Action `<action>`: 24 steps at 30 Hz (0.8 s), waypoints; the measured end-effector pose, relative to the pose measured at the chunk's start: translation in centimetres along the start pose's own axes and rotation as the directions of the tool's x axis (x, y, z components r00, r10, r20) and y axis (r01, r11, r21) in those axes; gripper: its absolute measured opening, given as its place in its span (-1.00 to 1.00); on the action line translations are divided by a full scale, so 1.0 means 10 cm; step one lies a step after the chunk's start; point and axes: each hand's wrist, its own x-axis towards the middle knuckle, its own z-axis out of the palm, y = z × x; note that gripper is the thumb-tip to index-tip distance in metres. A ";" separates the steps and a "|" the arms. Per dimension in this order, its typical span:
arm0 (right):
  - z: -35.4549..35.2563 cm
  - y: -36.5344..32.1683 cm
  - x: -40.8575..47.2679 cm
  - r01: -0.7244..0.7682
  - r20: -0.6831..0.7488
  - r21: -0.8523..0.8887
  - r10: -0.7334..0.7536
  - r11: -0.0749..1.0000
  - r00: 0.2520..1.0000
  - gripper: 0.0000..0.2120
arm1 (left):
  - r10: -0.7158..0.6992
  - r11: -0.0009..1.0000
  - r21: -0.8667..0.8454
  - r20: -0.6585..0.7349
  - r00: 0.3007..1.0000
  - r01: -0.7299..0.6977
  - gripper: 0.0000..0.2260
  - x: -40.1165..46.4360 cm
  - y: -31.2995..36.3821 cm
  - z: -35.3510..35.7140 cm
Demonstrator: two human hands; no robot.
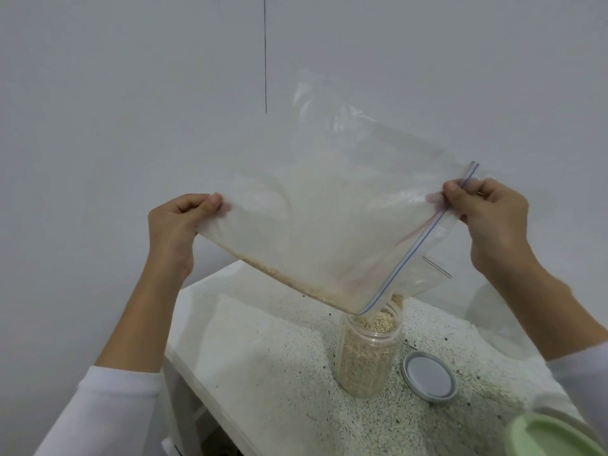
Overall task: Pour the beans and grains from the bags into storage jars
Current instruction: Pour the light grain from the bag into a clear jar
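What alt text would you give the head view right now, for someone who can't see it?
Two hands hold a clear zip bag tilted over an open jar, its low corner at the jar's mouth, pouring the last pale grains in. The left hand pinches the bag's bottom corner, the right hand its zip edge. A round lid lies beside the nearly full jar on the speckled counter.

The green lid (556, 436) is cut off by the lower right corner. The bag (329, 218) hides the far rim of the jar (368, 353) and part of the bench (263, 340).
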 end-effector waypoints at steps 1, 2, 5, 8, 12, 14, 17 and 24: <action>0.00 0.00 0.00 0.008 -0.005 0.012 -0.008 1.000 1.000 -0.87 | 0.000 1.000 0.002 0.002 1.000 0.000 -0.82 0.00 0.00 0.00; 0.00 0.00 0.00 0.010 0.001 0.017 -0.010 1.000 1.000 -0.87 | 0.001 1.000 0.003 0.003 1.000 -0.001 -0.82 0.01 0.00 -0.01; 0.02 -0.01 0.01 -0.007 0.021 0.009 0.007 1.000 1.000 -0.87 | 0.006 1.000 0.005 -0.005 1.000 -0.006 -0.83 0.02 0.00 -0.02; 0.02 -0.02 0.00 -0.002 0.021 0.016 0.001 1.000 1.000 -0.87 | 0.007 1.000 0.009 -0.008 1.000 -0.007 -0.82 0.03 0.01 -0.02; 0.02 -0.01 -0.01 0.010 0.026 0.005 -0.010 1.000 1.000 -0.89 | 0.012 1.000 0.008 0.003 1.000 -0.012 -0.80 0.04 0.00 -0.01; 0.01 -0.02 -0.01 0.010 0.037 -0.013 -0.009 1.000 0.999 -0.91 | 0.016 1.000 0.006 0.013 1.000 -0.016 -0.79 0.03 -0.01 0.00; -0.03 -0.01 0.00 0.016 0.012 -0.022 -0.016 1.000 1.000 -0.90 | 0.012 1.000 0.005 0.022 1.000 -0.012 -0.79 0.02 -0.02 0.05; -0.11 0.00 0.02 0.016 -0.013 -0.040 -0.016 0.999 1.000 -0.88 | 0.000 1.000 0.009 0.044 0.999 0.000 -0.80 0.01 -0.05 0.13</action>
